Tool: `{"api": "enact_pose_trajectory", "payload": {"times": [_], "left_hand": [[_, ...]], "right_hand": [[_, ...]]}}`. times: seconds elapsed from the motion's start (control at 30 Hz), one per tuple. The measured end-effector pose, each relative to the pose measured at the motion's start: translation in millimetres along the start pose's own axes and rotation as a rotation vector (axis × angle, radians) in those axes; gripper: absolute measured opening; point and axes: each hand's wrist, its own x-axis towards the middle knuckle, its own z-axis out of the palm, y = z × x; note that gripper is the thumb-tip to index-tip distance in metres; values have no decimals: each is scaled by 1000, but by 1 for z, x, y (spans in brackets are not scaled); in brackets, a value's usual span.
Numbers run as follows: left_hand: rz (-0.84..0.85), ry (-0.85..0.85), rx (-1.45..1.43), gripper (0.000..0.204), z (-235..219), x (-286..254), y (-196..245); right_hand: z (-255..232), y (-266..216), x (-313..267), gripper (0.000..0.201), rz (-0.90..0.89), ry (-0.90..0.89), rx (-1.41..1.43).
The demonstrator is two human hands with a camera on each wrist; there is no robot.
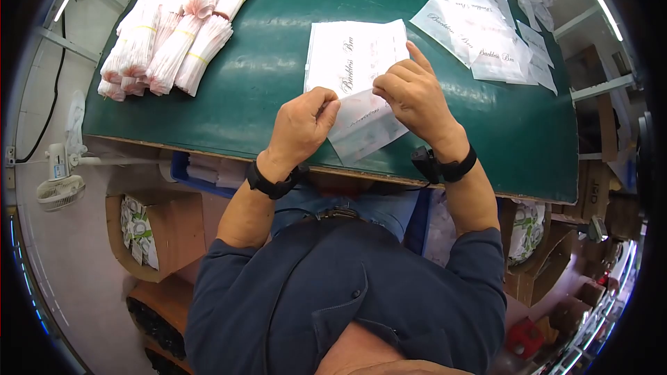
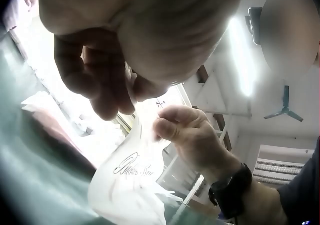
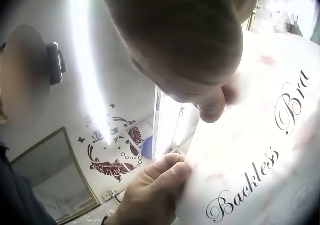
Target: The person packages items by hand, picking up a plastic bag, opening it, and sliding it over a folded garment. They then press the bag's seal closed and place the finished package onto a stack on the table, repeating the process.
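Both hands hold 1 clear printed bag [image 1: 361,125] just above the near edge of the green table [image 1: 264,76], in front of the stack of bags [image 1: 354,55]. The left hand [image 1: 302,125] pinches its left edge between thumb and curled fingers; the right hand [image 1: 413,94] pinches the upper right edge, index finger straight. To do this well, I judge the 2 grips should stay at opposite edges, pulling the film gently taut so the opening parts without creasing. Banded bundles [image 1: 174,35] lie well apart, far left.

left hand [image 2: 107,79], right hand [image 2: 187,135], printed bag [image 2: 132,177]
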Motion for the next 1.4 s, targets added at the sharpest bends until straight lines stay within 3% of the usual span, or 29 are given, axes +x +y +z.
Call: {"api": "enact_pose_trajectory", "payload": {"times": [0.23,0.33,0.47,1.03,1.3,1.4], "left_hand": [[-45,6,-48,15,2,-17,-13],[-17,4,-66,16,5,-17,-12],[-42,-11,-51,15,8,-20,-8],[-43,3,-93,15,17,-26,-9],[-24,-2,-76,16,20,-28,-16],[8,-10,-65,17,15,-31,-20]], "right_hand": [[1,-2,-13,15,66,-74,38],[9,-15,-11,21,62,97,-51],[27,-44,-15,26,-58,114,-25],[54,-49,-32,25,28,129,80],[52,-50,-32,20,118,34,182],[43,-43,-29,17,-19,-119,117]]}}
